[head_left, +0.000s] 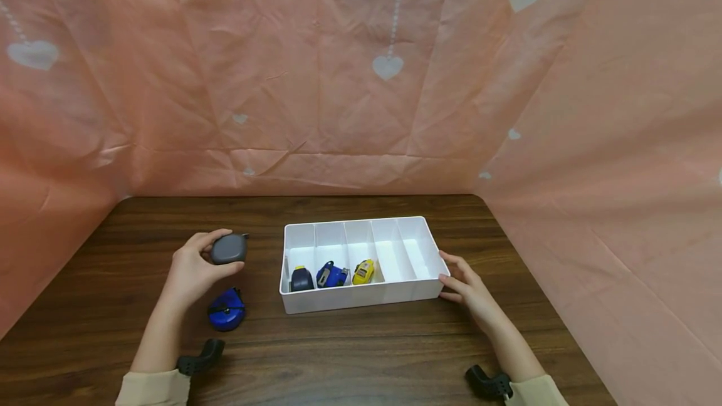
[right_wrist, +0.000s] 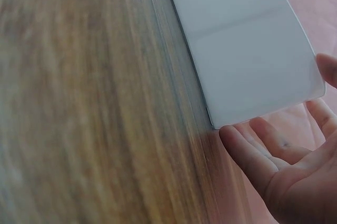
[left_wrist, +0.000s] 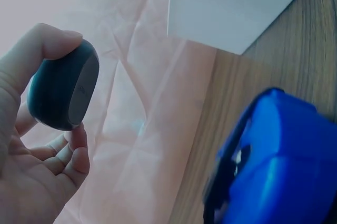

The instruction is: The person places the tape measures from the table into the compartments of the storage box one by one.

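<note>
My left hand point(head_left: 194, 268) pinches a dark grey tape measure point(head_left: 229, 249) between thumb and fingers, its small end hook pointing right; the left wrist view shows the rounded case point(left_wrist: 66, 87) up close. Just below that hand, a blue tape measure point(head_left: 227, 310) with a black strap lies on the table. My right hand point(head_left: 470, 290) touches the right end of a white divided box point(head_left: 361, 298), fingers fairly straight at its near corner. Inside the box's three left compartments sit a dark navy tape measure point(head_left: 301, 279), a blue one point(head_left: 331, 275) and a yellow one point(head_left: 363, 272).
The two right compartments point(head_left: 417, 255) show bare white floors. Dark wood-grain table point(head_left: 350, 356) lies under everything. A pink cloth point(head_left: 316, 80) with white hearts hangs behind and along both sides. Black wrist mounts point(head_left: 201, 358) sit at both sleeves.
</note>
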### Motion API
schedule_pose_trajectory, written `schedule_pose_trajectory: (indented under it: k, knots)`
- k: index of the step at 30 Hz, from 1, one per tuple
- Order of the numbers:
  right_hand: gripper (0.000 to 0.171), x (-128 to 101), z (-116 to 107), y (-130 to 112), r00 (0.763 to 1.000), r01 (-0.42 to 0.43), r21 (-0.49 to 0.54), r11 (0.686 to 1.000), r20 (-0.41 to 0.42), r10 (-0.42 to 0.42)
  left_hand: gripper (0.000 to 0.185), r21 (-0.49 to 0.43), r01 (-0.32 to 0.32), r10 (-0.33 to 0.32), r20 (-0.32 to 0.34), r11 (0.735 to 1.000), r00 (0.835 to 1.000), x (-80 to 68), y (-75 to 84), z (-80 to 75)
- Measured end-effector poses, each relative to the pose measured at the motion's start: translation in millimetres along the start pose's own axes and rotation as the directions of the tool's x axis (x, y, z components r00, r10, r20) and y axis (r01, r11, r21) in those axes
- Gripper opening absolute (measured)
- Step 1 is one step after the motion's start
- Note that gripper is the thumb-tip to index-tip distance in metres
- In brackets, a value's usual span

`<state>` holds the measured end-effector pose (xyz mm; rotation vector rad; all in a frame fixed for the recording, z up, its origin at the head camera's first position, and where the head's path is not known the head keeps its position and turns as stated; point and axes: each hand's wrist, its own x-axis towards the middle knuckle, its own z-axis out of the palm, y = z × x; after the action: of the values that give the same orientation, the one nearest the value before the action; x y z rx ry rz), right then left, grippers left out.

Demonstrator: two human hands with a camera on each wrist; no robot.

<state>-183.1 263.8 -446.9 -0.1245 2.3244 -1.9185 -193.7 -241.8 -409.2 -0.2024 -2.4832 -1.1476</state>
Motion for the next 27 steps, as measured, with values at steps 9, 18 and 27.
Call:
schedule_pose_trajectory:
  k: [9,18,27]
  knots:
    - [0.055,-1.4,-0.2,-3.0,1.000,-0.006,0.000,1.000,0.009,0.006,0.062,-0.012,-0.007,0.007,-0.010,1.000,1.000,3.5,9.3,3.9]
    - [0.056,-2.2,-0.2,-3.3,1.000,0.002,0.000,1.000,0.016,-0.002,0.061,-0.051,-0.031,0.030,-0.011,0.998,0.999,9.1,19.3,10.6]
    - [0.057,0.0,-0.8,-0.8,1.000,0.007,-0.010,1.000,0.008,-0.007,0.062,-0.067,-0.035,0.036,0.014,0.997,0.999,13.4,28.9,19.9]
